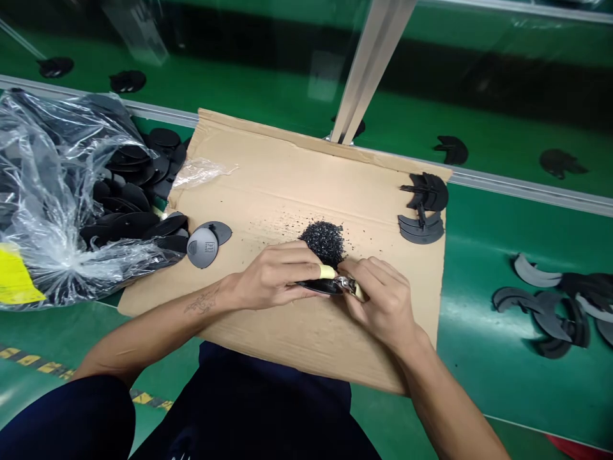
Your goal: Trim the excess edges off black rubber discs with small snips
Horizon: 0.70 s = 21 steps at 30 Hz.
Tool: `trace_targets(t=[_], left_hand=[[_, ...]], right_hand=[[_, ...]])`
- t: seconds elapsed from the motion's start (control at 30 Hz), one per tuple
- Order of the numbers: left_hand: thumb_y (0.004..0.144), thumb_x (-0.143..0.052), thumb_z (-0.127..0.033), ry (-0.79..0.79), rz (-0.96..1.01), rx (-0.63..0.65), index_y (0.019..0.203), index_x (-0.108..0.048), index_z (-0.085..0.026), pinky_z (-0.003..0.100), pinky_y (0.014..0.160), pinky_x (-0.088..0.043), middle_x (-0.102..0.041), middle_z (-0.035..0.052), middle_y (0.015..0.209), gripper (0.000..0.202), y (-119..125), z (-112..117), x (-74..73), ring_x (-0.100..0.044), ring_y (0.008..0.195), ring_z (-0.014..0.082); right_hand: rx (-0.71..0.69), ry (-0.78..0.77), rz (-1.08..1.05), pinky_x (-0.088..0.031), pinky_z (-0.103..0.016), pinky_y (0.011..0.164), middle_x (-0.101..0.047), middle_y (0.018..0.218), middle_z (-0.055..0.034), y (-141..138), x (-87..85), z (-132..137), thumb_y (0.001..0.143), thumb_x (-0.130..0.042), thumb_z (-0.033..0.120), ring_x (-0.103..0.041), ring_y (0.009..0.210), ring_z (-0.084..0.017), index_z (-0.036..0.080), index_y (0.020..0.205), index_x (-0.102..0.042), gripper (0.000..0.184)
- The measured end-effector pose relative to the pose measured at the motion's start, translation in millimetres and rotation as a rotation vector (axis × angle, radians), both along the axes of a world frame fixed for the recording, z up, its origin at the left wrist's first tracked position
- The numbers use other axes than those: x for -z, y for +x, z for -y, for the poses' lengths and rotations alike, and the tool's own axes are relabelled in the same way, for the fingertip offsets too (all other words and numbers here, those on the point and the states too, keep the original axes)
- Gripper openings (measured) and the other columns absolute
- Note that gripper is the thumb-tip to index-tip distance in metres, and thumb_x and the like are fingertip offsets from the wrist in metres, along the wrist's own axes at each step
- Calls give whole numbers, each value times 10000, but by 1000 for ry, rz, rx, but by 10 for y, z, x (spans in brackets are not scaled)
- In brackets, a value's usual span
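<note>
My left hand (274,276), with a pale yellow cover on one finger, is closed on a flat black plastic disc (322,286). My right hand (383,295) is wrapped round a pair of small metal nippers (345,283). Their jaws meet the right edge of the disc; whether they are closed there I cannot tell. Just beyond both hands lies a pile of small black plastic clippings (323,241), with loose bits scattered round it. The hands work above a cardboard sheet (287,332). My palms hide part of the disc and most of the nippers' handles.
Left of my arms, a clear plastic bag (62,191) spills black discs (131,198). Two loose discs (203,246) overlap near it. Curved black pieces (422,207) lie at the cardboard's right, more (558,313) farther right. A metal post (368,70) stands behind.
</note>
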<state>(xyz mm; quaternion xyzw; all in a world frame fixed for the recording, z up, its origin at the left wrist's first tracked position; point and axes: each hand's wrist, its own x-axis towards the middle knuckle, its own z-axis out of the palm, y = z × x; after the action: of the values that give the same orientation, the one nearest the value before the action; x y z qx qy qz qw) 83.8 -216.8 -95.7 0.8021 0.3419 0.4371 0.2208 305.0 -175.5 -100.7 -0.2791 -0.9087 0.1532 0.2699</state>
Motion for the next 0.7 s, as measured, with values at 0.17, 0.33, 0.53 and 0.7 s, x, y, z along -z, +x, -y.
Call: trace_targets(t=[0.17,0.33,0.53,0.7], left_hand=[[963,-628,-245,-9,11,23,950,-663,-116,276,670,-511,-696,73,804,135,3,-3,0,-618,731,132],[960,-634,-242,-13,7,42,972,-668,-121,279,675,-515,-704,75,811,126,-1,-4,3,-628,735,135],[938,-673,-264,-2,-24,-2,1061,-653,-108,251,704,-522,-712,76,868,199,-2,-10,-22,-625,768,123],[918,-673,-199,139,-295,-54,1056,-637,-147,287,681,-472,-720,57,902,152,-28,10,26,-585,779,156]], right_hand=[[-20,27,64,-464,-302,607,-701,753,-47,34,-16,16,941,-497,146,-618,654,-176,162,1007,-643,160],[-27,12,76,-437,-271,570,-707,741,-42,51,-45,47,909,-496,111,-617,618,-161,158,957,-649,168],[58,-15,51,-373,-243,529,-667,662,-16,41,-1,27,921,-507,123,-551,538,-124,167,886,-662,165],[108,99,172,-357,-285,539,-659,647,-37,6,26,-7,914,-494,156,-542,555,-161,167,822,-660,191]])
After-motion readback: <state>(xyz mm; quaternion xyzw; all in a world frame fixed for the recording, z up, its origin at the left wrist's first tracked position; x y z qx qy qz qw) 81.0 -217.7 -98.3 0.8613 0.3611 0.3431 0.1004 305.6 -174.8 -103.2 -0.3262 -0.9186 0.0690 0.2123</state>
